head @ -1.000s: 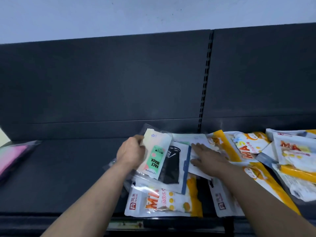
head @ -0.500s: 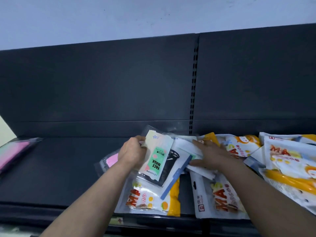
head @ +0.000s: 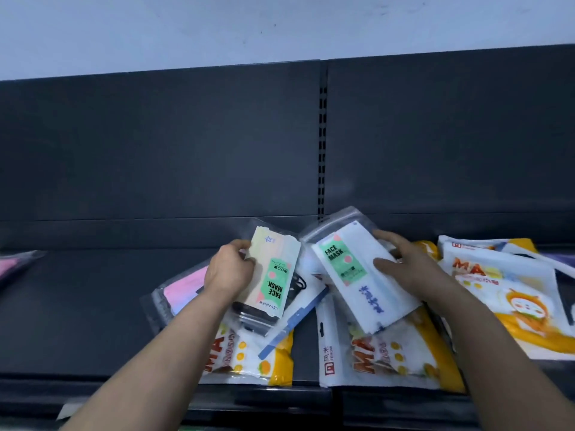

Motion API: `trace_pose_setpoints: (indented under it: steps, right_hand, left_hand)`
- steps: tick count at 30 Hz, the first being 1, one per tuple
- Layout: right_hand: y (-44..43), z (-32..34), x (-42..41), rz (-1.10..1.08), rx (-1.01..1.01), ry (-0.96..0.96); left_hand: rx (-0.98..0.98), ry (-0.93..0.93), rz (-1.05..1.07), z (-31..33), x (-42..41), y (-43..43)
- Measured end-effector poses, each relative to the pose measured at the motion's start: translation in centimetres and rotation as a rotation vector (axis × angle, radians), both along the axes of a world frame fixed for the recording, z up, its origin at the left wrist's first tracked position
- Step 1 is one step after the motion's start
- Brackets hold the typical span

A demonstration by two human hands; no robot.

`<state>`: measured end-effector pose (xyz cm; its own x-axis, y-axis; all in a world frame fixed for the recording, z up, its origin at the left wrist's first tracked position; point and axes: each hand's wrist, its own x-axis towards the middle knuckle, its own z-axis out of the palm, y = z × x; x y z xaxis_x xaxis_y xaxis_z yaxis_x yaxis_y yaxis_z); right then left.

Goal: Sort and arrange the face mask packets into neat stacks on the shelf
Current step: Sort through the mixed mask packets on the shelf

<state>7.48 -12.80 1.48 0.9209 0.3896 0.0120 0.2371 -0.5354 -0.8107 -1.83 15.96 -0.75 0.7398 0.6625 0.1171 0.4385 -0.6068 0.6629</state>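
1. Dark metal shelf (head: 77, 306) carries jumbled face mask packets (head: 392, 356); left hand (head: 228, 272) grips a pastel green-label packet (head: 273, 275), right hand (head: 404, 269) pinches a white green-label packet (head: 357, 275), both over the heap.
2. Best, I judge: square the two packets' edges together, then set them on bare shelf leftward.
3. Black packet (head: 298, 284) beneath the pastel one is mostly covered; far-left pink packet (head: 12, 265) is cut off.

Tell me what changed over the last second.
The right hand, earlier flat on the loose packets, has taken hold of a white mask packet and lifted it, tilted. The left hand still grips the pastel packet; the yellow packets stay lying on the shelf.
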Motion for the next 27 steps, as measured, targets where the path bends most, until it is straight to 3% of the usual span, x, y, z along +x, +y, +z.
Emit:
trace_pose_setpoints:
  steps: [4,14,18,27]
  right_hand:
    - [3.0,0.2,-1.9,-0.003,0.183,-0.024]
    - [18.7,-1.4,-8.0,0.236,0.155,-0.033]
    - [26.0,-2.0,-10.4,0.234,0.197,0.005]
    - [38.4,-2.8,-15.2,0.121,0.286,0.107]
  left_hand:
    - [-0.038,-0.078,0.047,0.8,-1.5,1.1]
    - [-0.098,-0.148,0.31,1.7,-14.0,12.6]
    - [-0.123,-0.145,0.396,1.2,-18.5,19.3]
    - [-0.129,-0.036,0.272,-0.2,-19.7,34.1]
